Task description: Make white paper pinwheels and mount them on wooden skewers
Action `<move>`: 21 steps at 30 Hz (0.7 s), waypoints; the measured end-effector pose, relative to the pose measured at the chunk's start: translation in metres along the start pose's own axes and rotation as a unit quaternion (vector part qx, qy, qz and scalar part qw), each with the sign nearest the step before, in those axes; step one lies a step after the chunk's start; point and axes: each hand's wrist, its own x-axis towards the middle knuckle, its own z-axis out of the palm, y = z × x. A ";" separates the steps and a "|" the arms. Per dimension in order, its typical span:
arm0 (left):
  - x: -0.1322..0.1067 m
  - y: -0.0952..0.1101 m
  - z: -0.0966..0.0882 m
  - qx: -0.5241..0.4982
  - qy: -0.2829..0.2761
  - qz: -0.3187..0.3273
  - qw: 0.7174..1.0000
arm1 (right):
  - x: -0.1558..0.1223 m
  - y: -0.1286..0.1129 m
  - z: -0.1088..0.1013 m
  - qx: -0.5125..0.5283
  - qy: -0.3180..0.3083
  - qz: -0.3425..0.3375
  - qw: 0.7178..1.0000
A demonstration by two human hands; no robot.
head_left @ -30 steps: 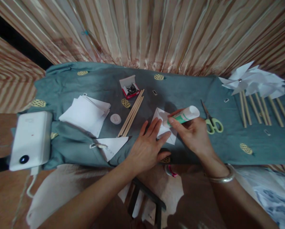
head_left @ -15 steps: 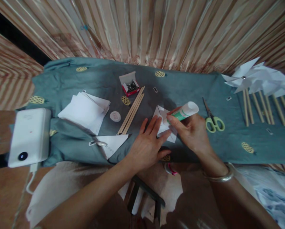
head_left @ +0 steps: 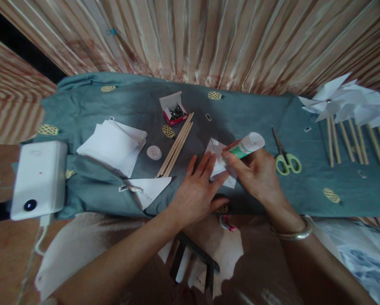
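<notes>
Head view: left hand [head_left: 194, 192] is lying flat with fingers spread, not grasping, and is pinning down a small folded paper [head_left: 215, 147] on the cloth-covered tabletop [head_left: 256, 112]. Right hand [head_left: 260, 173] is grasping a green-and-white glue stick [head_left: 249, 145], tilted, its lower end pointing at that paper; fingers are hiding whether the tip is actually touching. The paper is sitting between both hands, partly covered. Progress: several white pinwheels [head_left: 333, 98] are lying overlapped at the far right with sticks attached, so those are looking finished; exact count is hard to tell. The paper under the hands is looking partway, folded inward and not yet carrying a stick. Left over: a bundle of loose wooden sticks [head_left: 174, 147] is lying near the left hand, a stack of white paper [head_left: 109, 144] is waiting farther left, and an open red box [head_left: 179, 120] is holding small metal pieces just beyond the sticks. A round white disc [head_left: 154, 152] is resting between stack and sticks; a triangular paper piece [head_left: 153, 188] is lying nearer the front edge. Green-handled scissors [head_left: 287, 164] are lying just right of the right hand, unused.
</notes>
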 end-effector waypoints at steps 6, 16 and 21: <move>0.000 0.001 -0.001 0.003 -0.005 -0.004 1.000 | 0.001 -0.002 0.001 0.002 -0.010 0.011 1.000; 0.000 0.000 0.001 -0.001 0.004 0.000 1.000 | 0.003 -0.011 0.001 -0.063 -0.014 -0.010 0.998; -0.001 -0.001 0.002 -0.003 0.010 0.003 1.000 | 0.002 -0.012 0.000 -0.044 -0.042 -0.011 0.998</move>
